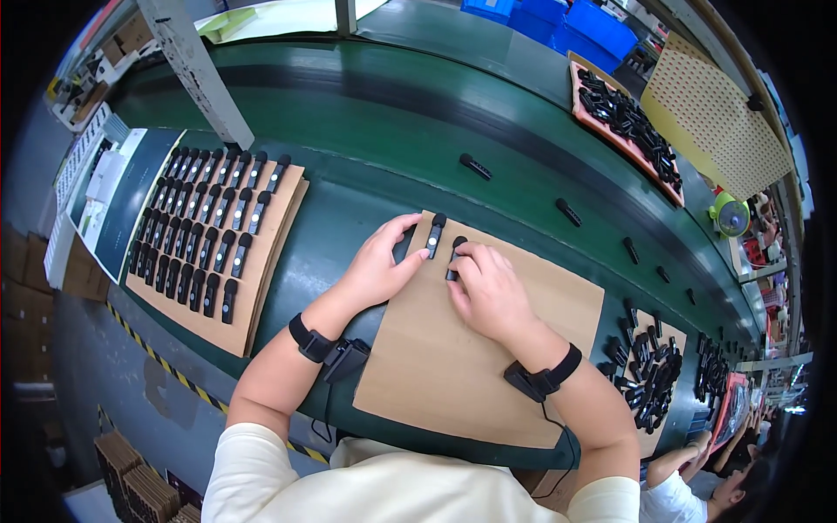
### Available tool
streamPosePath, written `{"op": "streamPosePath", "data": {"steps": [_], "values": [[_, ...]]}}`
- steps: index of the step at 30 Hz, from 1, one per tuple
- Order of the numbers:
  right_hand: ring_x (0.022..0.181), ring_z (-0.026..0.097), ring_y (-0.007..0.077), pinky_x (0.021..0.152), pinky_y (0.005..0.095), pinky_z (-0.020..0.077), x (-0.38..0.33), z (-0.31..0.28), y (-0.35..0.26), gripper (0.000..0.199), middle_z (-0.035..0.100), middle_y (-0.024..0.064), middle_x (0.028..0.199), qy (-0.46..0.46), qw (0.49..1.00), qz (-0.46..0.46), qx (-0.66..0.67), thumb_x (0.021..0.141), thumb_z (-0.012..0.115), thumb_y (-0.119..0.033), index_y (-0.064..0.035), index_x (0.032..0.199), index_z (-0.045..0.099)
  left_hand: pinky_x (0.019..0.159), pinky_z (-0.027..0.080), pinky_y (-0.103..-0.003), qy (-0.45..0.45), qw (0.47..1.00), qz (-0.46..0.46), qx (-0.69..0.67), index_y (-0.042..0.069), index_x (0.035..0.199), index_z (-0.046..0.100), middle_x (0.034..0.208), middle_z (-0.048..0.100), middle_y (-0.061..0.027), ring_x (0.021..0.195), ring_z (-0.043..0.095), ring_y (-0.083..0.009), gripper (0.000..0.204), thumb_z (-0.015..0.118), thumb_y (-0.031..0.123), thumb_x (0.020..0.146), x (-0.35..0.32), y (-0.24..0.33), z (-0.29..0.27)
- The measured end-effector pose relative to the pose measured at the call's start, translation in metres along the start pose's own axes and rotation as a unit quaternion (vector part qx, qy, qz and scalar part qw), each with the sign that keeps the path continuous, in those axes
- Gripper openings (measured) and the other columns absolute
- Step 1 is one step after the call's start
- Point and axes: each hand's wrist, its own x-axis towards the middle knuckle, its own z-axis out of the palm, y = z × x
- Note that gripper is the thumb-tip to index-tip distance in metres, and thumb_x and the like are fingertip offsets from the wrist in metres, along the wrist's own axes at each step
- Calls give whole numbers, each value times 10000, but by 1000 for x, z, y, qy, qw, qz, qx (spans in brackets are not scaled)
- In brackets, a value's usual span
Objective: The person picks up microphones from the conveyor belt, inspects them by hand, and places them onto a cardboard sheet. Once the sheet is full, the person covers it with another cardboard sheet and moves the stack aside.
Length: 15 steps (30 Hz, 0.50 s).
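Note:
Before me a brown cardboard sheet (471, 349) lies on the green bench. At its far left corner rests a small black wireless microphone (436, 235) with a foam tip and a round light spot. My left hand (384, 264) is beside it, fingers spread along the sheet's edge, the thumb tip at the microphone's lower end. Just to the right, my right hand (490, 283) pinches a second microphone (457, 247) against the cardboard, its foam tip pointing away from me; the fingers partly cover its body. Both wrists wear black straps with small boxes.
To the left, rows of microphones (205, 213) cover stacked cardboard sheets. A heap of microphones (649, 370) lies on cardboard to the right. Single microphones (476, 166) are spread along the green conveyor belt (375, 122). A pink tray (602, 126) of black parts stands far right; people sit lower right.

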Motion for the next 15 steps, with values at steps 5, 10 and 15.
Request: {"op": "streamPosePath", "data": {"steps": [5, 10, 15], "values": [[1016, 600, 331, 845, 422, 508, 4, 8, 10, 264, 586, 133, 1126, 44, 999, 8, -4, 769, 737, -69, -38, 981, 581, 1021, 459, -388, -9, 1000, 7, 4, -11, 1343, 504, 1309, 576, -213, 1216, 569, -334, 526, 705, 153, 886, 0, 0, 0], [1017, 600, 332, 844, 409, 510, 3, -6, 10, 285, 586, 135, 1120, 46, 999, 17, -3, 771, 744, -80, -41, 1002, 582, 1021, 463, -380, -14, 1000, -15, -16, -11, 1338, 507, 1313, 579, -195, 1224, 568, -295, 493, 686, 132, 902, 6, 6, -3], [1037, 600, 329, 866, 404, 511, 10, -44, 38, 327, 587, 150, 1137, 11, 995, 103, 12, 791, 734, -100, -35, 1075, 586, 1021, 470, -365, 5, 999, -40, -16, -21, 1295, 536, 1318, 588, -162, 1232, 567, -241, 405, 655, 92, 924, 35, 6, -26]]}}
